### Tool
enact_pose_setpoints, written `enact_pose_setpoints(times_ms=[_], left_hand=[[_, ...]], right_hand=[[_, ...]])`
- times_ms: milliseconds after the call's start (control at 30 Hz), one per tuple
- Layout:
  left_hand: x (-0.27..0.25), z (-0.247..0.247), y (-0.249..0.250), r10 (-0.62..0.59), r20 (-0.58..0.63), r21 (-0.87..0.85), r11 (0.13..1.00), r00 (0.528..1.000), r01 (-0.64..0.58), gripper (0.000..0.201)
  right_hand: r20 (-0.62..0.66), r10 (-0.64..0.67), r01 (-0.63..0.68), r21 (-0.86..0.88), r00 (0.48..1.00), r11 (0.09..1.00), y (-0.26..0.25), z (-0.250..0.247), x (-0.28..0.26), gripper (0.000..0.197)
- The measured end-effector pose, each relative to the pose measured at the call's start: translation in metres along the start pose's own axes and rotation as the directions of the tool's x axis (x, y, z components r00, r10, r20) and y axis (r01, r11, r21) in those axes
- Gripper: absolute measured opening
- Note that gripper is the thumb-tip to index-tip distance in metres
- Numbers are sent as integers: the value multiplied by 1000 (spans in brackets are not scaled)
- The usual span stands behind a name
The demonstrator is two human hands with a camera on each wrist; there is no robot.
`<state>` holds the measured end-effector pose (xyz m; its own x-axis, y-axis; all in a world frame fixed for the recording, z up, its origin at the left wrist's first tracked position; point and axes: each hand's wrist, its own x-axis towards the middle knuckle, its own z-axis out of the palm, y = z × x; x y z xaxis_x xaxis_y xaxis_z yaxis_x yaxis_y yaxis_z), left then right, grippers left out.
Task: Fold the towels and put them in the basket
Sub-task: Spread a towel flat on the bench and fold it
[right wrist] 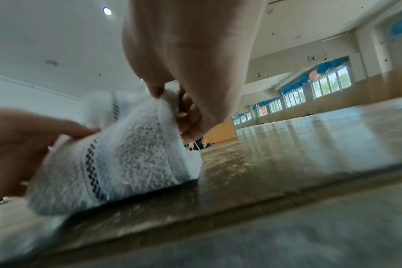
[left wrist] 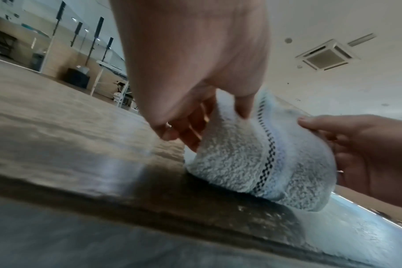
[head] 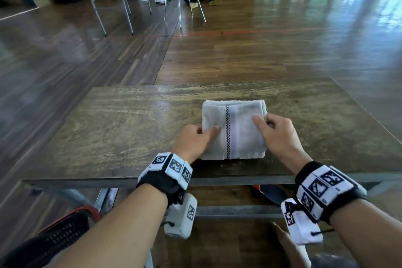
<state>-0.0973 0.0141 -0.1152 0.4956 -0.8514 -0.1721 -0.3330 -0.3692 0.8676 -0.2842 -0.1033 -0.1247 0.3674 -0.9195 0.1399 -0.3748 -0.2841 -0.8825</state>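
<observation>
While the folded towel [head: 235, 130] lies on the table [head: 121, 128], left hand [head: 195, 141] and right hand [head: 277, 135] pinch its side edges.

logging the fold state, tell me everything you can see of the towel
The towel is pale grey-white terry, folded into a thick, squarish pad with a dark checkered stripe beside a faint lilac band running front to back. It lies on the wooden table near the front edge. The left hand pinches its left edge, the right hand its right edge.
</observation>
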Motion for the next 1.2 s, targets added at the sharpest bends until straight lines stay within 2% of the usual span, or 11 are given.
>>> enact_pose_setpoints(times_ms=[33,133,300,467,633,767,867,1033,1100,1200], left_hand=[[6,2,1,-17,-13,17,1000,1000,17,32],[29,10,-4,-45,-73,147,988,996,55,40],[46,21,-18,-18,-135,253,966,991,52,50],[48,32,-21,43,-232,427,902,972,62,53],[48,32,-20,15,-266,437,893,964,107,49],[48,30,-12,-28,-261,431,891,965,142,50],[50,28,-9,-44,-224,470,870,974,147,50],[53,24,-10,-45,-164,511,851,985,124,50],[53,23,-10,-52,-163,512,849,985,129,50],[51,24,-9,-49,-199,509,848,979,146,39]], right_hand=[[12,23,-23,-33,1000,999,0,2,8,44],[67,143,-131,-166,987,977,4,10,34,38],[116,282,-232,-328,952,916,17,22,54,31],[126,274,-208,-381,954,901,20,23,60,32],[138,267,-196,-385,954,902,20,26,59,27],[129,267,-198,-392,955,898,19,28,57,28],[119,280,-213,-399,953,892,15,28,58,36],[211,246,-123,-469,946,875,10,26,58,53],[238,256,-111,-493,937,863,9,26,62,52],[247,263,-108,-504,933,857,12,25,65,45]])
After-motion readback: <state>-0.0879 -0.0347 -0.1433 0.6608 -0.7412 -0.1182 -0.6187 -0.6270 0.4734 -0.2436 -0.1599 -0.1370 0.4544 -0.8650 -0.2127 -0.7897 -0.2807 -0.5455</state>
